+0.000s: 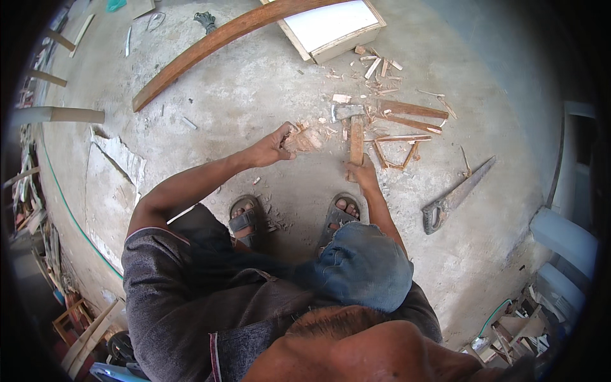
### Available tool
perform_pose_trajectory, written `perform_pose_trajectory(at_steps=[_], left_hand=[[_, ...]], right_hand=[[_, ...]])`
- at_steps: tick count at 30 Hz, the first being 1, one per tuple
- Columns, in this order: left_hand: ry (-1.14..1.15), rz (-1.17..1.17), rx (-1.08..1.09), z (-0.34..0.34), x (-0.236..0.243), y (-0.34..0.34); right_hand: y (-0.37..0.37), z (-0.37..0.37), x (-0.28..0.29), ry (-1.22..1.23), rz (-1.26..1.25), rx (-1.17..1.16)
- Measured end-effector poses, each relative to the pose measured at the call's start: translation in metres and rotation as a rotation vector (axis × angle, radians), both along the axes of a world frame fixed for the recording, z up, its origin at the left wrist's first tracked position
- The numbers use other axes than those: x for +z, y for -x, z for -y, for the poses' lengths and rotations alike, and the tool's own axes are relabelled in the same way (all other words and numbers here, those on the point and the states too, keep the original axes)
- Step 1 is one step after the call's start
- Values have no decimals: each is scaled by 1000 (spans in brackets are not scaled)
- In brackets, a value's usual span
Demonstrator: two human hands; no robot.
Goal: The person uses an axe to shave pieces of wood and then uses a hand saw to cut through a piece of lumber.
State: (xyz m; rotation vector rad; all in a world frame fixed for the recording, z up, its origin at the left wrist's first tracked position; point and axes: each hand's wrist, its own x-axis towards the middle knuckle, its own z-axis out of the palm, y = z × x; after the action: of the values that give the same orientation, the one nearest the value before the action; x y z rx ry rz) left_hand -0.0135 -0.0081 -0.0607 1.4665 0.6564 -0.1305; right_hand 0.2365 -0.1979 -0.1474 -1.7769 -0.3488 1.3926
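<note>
My left hand [280,144] is closed on the near end of a rough, split piece of wood [307,140], with loose chips around it. To the right, my right hand [361,172] grips the wooden handle [356,140] of a hatchet. Its grey metal head [347,113] points left, beyond the far end of the wood piece. Whether the blade touches anything is hard to tell. Just right of the hatchet lie reddish-brown wood strips [417,109] and some thinner broken slats [401,139].
A handsaw [455,197] lies on the concrete floor at the right. Wood splinters [375,67] are scattered ahead, near a white-topped box [331,28]. A long brown beam [210,51] crosses the far side. On the left are a torn pale sheet [111,172] and a green hose [70,216].
</note>
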Motion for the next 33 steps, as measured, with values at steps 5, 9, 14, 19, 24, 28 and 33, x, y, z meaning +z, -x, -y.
perform_pose_trajectory(at_steps=[5,9,14,19,24,28,33], left_hand=[[-49,269,-16,0,-8,8],[-3,51,-29,0,-10,9],[-6,-187,-66,-6,-16,16],[7,-373,33,-18,-6,22],[-27,-470,-61,-34,25,5],[-62,-546,-134,-50,46,-19],[-46,-572,-173,-61,62,-33]], right_hand=[[-2,-3,4,13,-61,15],[-6,-12,24,-46,-305,-89],[-14,-26,24,-33,-243,19],[-6,-30,56,-221,666,230],[1,-49,160,-791,885,56],[5,-54,165,-950,655,45],[7,-44,35,-192,868,482]])
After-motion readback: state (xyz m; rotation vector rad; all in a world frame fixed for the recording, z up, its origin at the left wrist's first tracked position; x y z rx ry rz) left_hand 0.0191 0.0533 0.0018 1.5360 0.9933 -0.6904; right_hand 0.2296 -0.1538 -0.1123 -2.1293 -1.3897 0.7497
